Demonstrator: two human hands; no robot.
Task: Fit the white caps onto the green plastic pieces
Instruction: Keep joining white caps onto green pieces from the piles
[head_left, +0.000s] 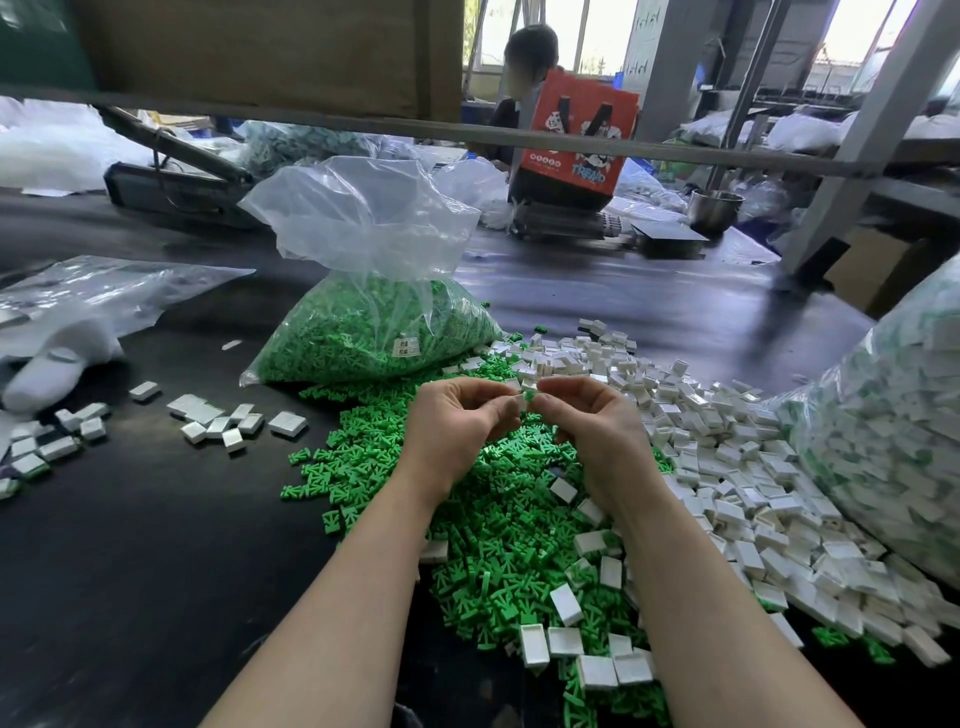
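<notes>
Above the loose heap of green pieces (498, 525) on the dark table (130, 545), both hands meet at chest height. The left hand (457, 426) pinches a white cap (517, 401) between curled thumb and fingers; the right hand (587, 421) pinches a green piece (529, 396) the same way, and the two parts touch or nearly touch between the fingertips. Whether the piece has entered the cap cannot be told; the joint is small and largely covered by the fingers. Risks, as judged: a tilted entry could jam the piece or leave the cap half seated, since so little of either part shows beyond the fingertips; a slip in either pinch would drop the part into the heap directly below, where it would be lost among identical ones; and a half-fitted unit could pass unnoticed into the finished stock. The cap appears as a small, pale rectangular shell with an open hollow side, matching the white caps (727, 467) spread to the right. The green piece is bright, matt plastic; those lying loose show a pronged, branching form. A clear bag of green pieces (363, 332) stands behind the hands, and a large bag (893, 441) at far right holds white parts with green showing through.
</notes>
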